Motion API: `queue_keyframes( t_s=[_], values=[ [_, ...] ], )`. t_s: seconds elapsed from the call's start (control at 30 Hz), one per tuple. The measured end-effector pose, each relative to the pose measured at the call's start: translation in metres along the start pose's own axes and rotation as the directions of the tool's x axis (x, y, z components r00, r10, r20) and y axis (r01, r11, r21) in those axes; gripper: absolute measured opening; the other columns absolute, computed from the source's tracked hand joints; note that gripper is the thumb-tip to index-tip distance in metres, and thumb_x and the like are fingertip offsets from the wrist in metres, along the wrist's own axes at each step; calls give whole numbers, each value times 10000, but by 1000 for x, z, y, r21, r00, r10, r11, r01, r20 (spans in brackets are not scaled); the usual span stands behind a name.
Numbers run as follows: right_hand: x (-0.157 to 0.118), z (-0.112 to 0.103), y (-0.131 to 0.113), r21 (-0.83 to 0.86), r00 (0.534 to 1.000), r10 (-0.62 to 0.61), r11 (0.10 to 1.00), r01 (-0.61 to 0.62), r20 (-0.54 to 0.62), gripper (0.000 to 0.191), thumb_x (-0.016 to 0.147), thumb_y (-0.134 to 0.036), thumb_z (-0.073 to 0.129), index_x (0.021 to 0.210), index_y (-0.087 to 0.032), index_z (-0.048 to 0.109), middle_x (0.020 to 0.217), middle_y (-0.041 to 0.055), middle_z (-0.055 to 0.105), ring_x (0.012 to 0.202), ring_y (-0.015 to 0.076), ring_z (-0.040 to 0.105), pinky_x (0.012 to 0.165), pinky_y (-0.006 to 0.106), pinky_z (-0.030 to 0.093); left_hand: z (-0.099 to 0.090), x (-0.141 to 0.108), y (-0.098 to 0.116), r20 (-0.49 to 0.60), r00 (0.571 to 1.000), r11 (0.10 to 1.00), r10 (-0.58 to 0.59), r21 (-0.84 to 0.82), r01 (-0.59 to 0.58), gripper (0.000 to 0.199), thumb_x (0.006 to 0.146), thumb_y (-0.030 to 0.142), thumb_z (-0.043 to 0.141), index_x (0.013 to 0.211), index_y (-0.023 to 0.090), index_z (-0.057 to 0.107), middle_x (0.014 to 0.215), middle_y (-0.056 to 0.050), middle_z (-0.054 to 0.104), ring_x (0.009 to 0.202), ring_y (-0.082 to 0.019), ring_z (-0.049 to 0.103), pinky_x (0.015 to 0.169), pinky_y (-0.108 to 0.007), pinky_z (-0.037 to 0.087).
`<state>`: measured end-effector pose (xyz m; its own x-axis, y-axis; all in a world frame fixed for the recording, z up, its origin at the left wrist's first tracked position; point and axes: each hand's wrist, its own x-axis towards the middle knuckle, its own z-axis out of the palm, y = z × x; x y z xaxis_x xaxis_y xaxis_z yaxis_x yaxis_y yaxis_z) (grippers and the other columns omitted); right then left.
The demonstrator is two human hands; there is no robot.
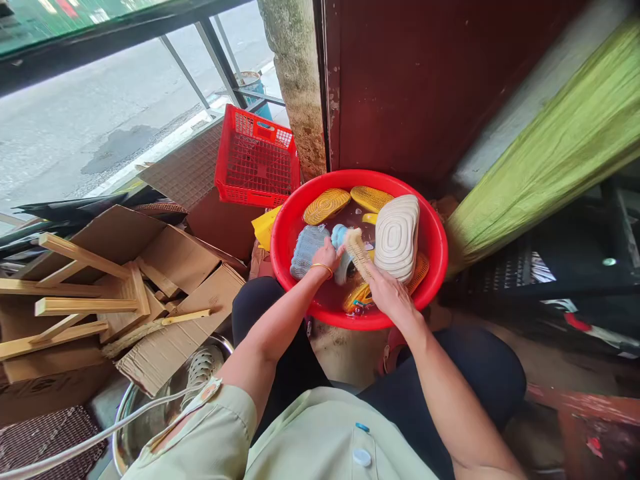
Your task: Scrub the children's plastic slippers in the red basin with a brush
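Bare hands work over a red plastic tub [434, 257] of murky water: the right hand [393, 293] grasps a pale scrub brush [358, 252], its handle mostly hidden by the fingers, while the left hand [326, 257] pinches a light-blue plastic piece [340, 235] near the tub's middle, its lower part blurred and its full shape unclear. A bluish ribbed basket [307, 252] lies partly submerged toward the left rim, just beside the left hand. Two yellow ribbed baskets [327, 205] [371, 199] sit along the far rim, and a white oval ribbed basket [397, 237] stands high near the right rim, covering part of what lies behind. A yellow tangle [359, 297] by the near rim is hard to make out, and the dark water conceals the tub's floor. Open water shows between the far baskets and the hands, a narrow space bounded by the white basket on the right.
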<state>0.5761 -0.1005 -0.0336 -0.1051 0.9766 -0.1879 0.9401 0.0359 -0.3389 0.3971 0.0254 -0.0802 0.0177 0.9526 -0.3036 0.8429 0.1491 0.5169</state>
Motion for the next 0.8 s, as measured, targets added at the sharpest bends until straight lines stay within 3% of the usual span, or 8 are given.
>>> queue_keyframes(
  t_s=[0.07,0.17,0.23,0.33,0.47,0.57,0.67,0.8],
  values=[
    [3,2,-1,-48,998,29,998,-26,63,613,1038,-230,419,1648,-283,380,1333,139,721,1126,286,718,954,367,539,-5,1,0,81,997,997,-6,-71,12,544,1038,544,428,1363,119,526,1193,-259,722,1120,-385,719,937,-439,518],
    [7,4,-2,-73,993,56,996,-48,104,653,1030,-199,402,1673,-282,315,1325,147,720,1142,284,710,961,374,528,-21,3,-7,198,980,937,30,-348,42,469,1042,501,435,1357,176,556,1093,-162,750,941,-293,757,854,-389,562],
    [8,4,-2,-78,992,56,996,-47,116,656,1029,-187,383,1674,-286,308,1301,150,729,1116,287,720,927,377,534,-37,3,-17,97,989,896,115,-441,-61,456,985,468,564,1361,211,581,1135,-126,747,999,-280,739,916,-398,563],
    [9,4,-4,-94,992,58,994,-48,108,645,1027,-186,385,1662,-281,332,1230,162,751,1034,283,743,868,369,538,-57,0,-33,-160,975,952,157,-238,-192,602,861,439,736,1398,208,595,1412,-184,635,1336,-376,582,1144,-499,432],
    [14,2,-3,-67,994,33,997,-27,103,606,1044,-197,352,1647,-260,363,1190,160,766,1019,273,748,857,357,535,-59,-9,-45,-32,999,998,44,51,-42,1036,674,479,897,1560,200,439,1695,-264,266,1551,-507,264,1196,-635,313],
    [17,-1,0,-20,996,13,1000,-11,86,591,1064,-238,331,1654,-267,347,1205,144,764,1018,262,746,865,350,542,-48,-8,-47,-25,998,998,-58,31,59,1136,670,414,888,1633,216,318,1747,-257,19,1563,-546,192,1161,-660,341],
    [13,-3,2,-22,999,1,1000,-1,35,591,1069,-261,344,1660,-277,336,1234,135,755,1031,253,739,871,339,552,-43,2,-48,-72,990,982,-117,-154,105,1032,689,300,807,1616,193,367,1703,-268,241,1476,-514,407,1140,-612,389],
    [3,-2,6,-41,999,-39,998,40,8,566,1071,-270,363,1636,-289,391,1234,139,748,1067,256,729,890,337,554,-50,11,-47,-95,995,870,-9,-491,-39,813,663,269,744,1456,200,585,1420,-143,651,1320,-376,593,1135,-493,441]
  ],
)
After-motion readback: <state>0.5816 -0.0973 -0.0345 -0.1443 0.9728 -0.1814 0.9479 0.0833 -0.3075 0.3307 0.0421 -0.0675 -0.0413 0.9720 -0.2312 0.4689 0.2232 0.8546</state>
